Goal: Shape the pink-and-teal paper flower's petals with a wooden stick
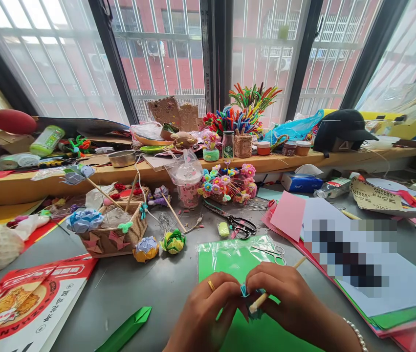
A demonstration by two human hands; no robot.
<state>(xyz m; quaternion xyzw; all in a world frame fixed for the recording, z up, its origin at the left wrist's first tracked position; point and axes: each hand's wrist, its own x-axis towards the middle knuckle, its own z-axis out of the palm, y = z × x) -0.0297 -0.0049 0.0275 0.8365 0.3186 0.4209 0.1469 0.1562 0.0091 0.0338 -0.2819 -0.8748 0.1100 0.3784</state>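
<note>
My left hand [213, 305], with a ring on one finger, pinches the left side of a small blue folded paper [244, 290]. From the other side, my right hand [284, 293] closes on the same paper at the fingertips. A pale wooden stick [259, 303] also lies in my right hand; its blunt end points toward my left fingers, while the other end pokes out beyond the knuckles. My fingers hide much of the paper. Both hands are above green paper [226, 259] in a clear sleeve. Small scissors [272, 253] rest on the sleeve, beyond my right hand.
A folded green paper strip [127, 327] lies left of my hands. Paper flowers [173, 242] and a decorated box [116, 239] stand farther left. Black-handled scissors [242, 227] are beyond the sleeve. Coloured paper sheets [405, 288] are stacked at right; a cup [188, 188] stands behind.
</note>
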